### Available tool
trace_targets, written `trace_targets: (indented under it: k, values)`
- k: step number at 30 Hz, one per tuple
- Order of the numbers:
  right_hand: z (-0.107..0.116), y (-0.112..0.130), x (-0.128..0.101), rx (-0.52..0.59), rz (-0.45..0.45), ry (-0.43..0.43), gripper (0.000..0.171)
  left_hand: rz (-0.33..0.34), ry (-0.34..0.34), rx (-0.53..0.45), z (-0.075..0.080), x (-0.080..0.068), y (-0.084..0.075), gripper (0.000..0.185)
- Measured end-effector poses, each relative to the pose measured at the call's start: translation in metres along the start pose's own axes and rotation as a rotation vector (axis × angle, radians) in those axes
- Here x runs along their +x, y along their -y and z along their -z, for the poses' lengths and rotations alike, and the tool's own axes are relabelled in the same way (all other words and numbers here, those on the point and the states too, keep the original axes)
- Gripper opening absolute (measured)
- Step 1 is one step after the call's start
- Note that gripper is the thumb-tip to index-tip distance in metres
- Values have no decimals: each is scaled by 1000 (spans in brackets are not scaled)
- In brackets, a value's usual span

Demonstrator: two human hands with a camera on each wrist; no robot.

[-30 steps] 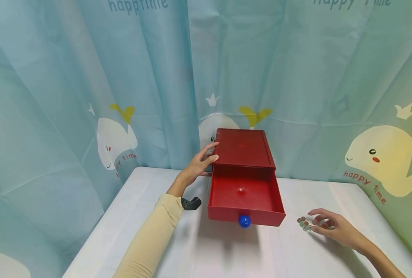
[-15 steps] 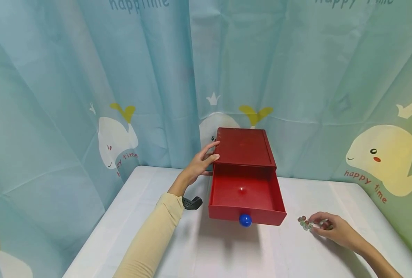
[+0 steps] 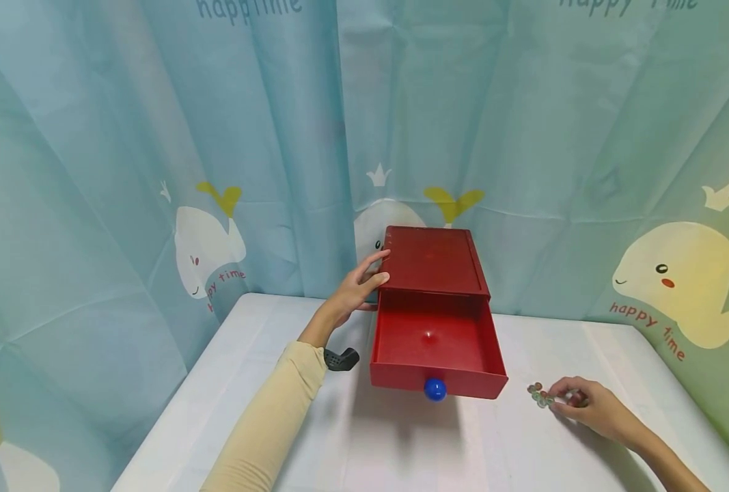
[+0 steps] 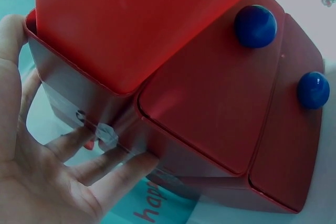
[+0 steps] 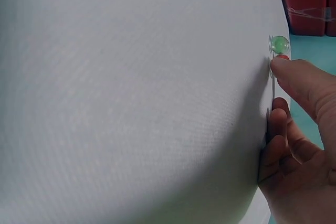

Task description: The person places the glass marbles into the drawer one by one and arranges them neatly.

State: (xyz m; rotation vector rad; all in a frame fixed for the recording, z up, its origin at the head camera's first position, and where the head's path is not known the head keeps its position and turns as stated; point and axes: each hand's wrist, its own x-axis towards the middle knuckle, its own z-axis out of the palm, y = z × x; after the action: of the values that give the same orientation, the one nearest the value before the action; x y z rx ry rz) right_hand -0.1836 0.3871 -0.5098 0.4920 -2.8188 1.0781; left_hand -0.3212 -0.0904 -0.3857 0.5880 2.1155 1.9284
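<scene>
A red drawer cabinet (image 3: 434, 263) stands on the table with its top drawer (image 3: 404, 378) pulled out, a blue knob (image 3: 435, 389) on its front. My left hand (image 3: 348, 295) rests against the cabinet's left side; in the left wrist view its fingers lie nearly straight along the wall. Right of the drawer, a small group of glass marbles (image 3: 537, 392) lies on the table. My right hand (image 3: 594, 406) is beside them, fingers bent, thumb (image 5: 289, 72) touching or close to a red marble (image 5: 282, 57). A green marble (image 5: 280, 44) shows just beyond. Whether its curled fingers hold any marble is hidden.
Lower drawers with blue knobs (image 4: 313, 89) are shut beneath the pulled-out one. A black device (image 3: 341, 359) is at the left wrist. A pale cloth covers the table (image 3: 303, 437). Blue-green curtains (image 3: 266, 137) hang close behind and at the sides.
My right hand's index finger has bent down towards the thumb, and the hand has closed in beside the marbles. The left hand and the drawer have stayed in place.
</scene>
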Motion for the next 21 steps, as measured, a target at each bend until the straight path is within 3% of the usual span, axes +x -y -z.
trace_targets:
  k: [9,21]
  values:
    - [1,1,0,8,-35,20,14,-5,2,2,0,1,2,62]
    - [2,1,1,9,-11,38,13,-1,-16,-1,0,2,5,59]
